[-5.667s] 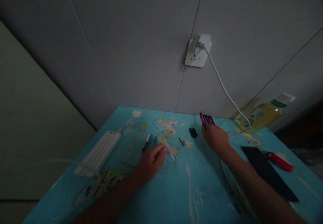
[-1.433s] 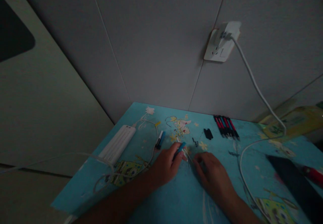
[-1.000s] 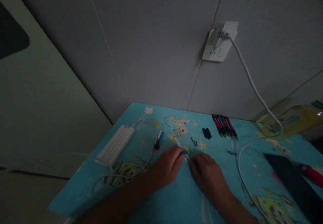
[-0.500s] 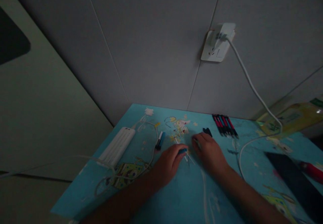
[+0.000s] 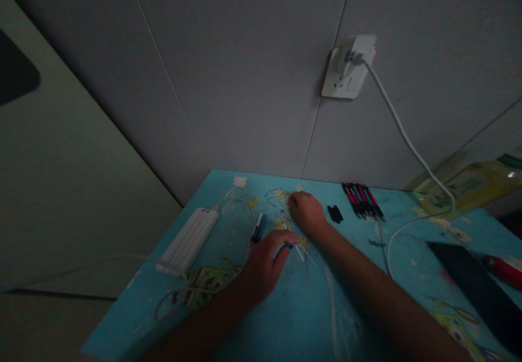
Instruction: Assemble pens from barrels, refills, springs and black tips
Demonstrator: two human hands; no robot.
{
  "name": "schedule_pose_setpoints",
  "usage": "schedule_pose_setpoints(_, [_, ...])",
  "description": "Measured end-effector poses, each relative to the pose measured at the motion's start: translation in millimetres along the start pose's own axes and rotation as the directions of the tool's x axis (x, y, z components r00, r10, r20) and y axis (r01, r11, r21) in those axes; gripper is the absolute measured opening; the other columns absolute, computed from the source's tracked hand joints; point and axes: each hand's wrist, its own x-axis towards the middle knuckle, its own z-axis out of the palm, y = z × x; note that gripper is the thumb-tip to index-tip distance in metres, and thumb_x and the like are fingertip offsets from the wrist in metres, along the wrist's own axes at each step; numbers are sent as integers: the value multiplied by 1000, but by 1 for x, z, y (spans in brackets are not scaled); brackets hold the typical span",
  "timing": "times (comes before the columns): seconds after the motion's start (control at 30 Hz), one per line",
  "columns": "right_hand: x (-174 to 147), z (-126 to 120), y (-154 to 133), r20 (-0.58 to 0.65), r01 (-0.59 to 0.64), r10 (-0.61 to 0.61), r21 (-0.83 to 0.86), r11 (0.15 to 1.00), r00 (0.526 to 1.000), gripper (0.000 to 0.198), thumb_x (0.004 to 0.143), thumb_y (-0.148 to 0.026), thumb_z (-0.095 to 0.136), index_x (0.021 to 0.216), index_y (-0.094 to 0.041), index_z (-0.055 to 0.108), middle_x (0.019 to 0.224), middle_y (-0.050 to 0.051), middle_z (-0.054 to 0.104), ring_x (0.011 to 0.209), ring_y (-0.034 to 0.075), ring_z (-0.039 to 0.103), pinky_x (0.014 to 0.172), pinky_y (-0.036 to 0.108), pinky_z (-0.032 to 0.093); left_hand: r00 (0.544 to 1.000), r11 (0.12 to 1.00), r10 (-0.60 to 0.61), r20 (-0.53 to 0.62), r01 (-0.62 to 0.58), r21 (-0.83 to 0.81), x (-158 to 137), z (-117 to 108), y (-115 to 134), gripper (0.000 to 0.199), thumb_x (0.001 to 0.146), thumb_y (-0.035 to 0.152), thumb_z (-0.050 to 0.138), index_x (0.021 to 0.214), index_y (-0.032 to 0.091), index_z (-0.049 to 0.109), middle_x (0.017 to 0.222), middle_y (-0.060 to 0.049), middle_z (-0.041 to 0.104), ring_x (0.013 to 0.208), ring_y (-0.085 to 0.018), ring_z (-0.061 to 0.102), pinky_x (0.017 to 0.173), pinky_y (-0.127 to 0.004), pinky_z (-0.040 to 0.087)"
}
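My left hand (image 5: 267,258) is closed around a blue pen barrel (image 5: 289,245), whose round end peeks out between thumb and forefinger. Farther back, my right hand (image 5: 306,210) rests on the tabletop with curled fingers among small loose parts (image 5: 284,218); its fingertips are largely hidden. Thin white rods that look like pen refills (image 5: 300,253) lie just right of my left hand. Beside that hand are a blue barrel (image 5: 262,226) and a white one (image 5: 257,225), both with dark ends. Small black pieces (image 5: 335,213) lie right of my right hand.
Several red, blue and black pens (image 5: 362,201) lie in a row near the wall. A white power strip (image 5: 190,239) and its cable occupy the left side. A yellow bottle (image 5: 468,188), a dark flat strip (image 5: 475,291) and a red object (image 5: 503,271) are on the right.
My right hand has moved away from my left, back and leftward to the small loose parts, uncovering the black pieces. My left hand has turned slightly, still holding the blue barrel.
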Motion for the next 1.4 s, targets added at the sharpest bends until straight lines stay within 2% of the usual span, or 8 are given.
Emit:
schedule_pose_setpoints(0.27, [-72,-49,9,-64,117,-106,220,968,992,22,99,-29,47,104,-21,67,98,2,74,83,14,68,79,23,51,1000,1000,-12,3,12,-21,0,-1,7,20,97,12,45,112,22,53,108,-6,67,107,-19,63,97,-37,48])
schedule_pose_setpoints(0.37, [-116,-59,13,-174,192,-132,395,898,976,16,95,-28,56,102,-22,69,96,4,73,83,17,68,78,28,54,998,999,-39,42,38,27,-1,0,10,17,98,15,45,110,22,55,106,-6,68,103,-18,63,94,-34,48])
schedule_pose_setpoints(0.5, [-151,-58,16,-224,260,-180,415,872,958,25,97,-21,51,117,-22,66,108,8,68,97,20,66,86,33,55,983,983,-65,171,34,179,-1,2,11,16,98,20,49,112,21,59,101,-6,67,97,-18,63,90,-32,49])
schedule_pose_setpoints(0.63, [-159,-54,15,-239,288,-205,402,869,949,36,99,-17,49,133,-23,57,108,9,65,98,19,65,88,34,55,946,963,-141,293,62,264,0,5,11,22,99,24,49,118,22,60,106,-6,65,101,-20,62,92,-33,49])
schedule_pose_setpoints(0.8, [-160,-49,12,-249,355,-268,438,826,931,27,97,-17,53,122,-24,62,105,8,69,96,19,67,87,34,58,899,935,-208,385,68,348,-2,6,11,25,101,28,45,121,22,59,105,-6,67,98,-21,64,90,-34,49])
schedule_pose_setpoints(0.93, [-163,-43,10,-215,432,-375,416,800,902,37,98,-12,49,132,-25,57,117,8,67,106,19,65,95,35,55,886,923,-226,404,62,380,-5,7,9,20,101,28,44,112,20,58,98,-5,68,90,-20,66,82,-31,50])
schedule_pose_setpoints(1.1, [-167,-34,10,-191,398,-351,346,850,917,47,98,-11,46,143,-24,48,113,11,63,102,21,64,88,36,58,884,904,-241,400,55,423,-6,10,9,15,101,30,43,100,21,55,89,-4,67,81,-20,66,72,-29,49])
schedule_pose_setpoints(1.4, [-165,-30,13,-210,462,-422,206,863,882,55,97,-11,47,150,-25,37,111,10,66,97,22,64,85,39,57,880,906,-226,418,32,423,-10,14,0,23,103,32,39,110,22,58,98,-5,69,87,-21,68,78,-32,52])
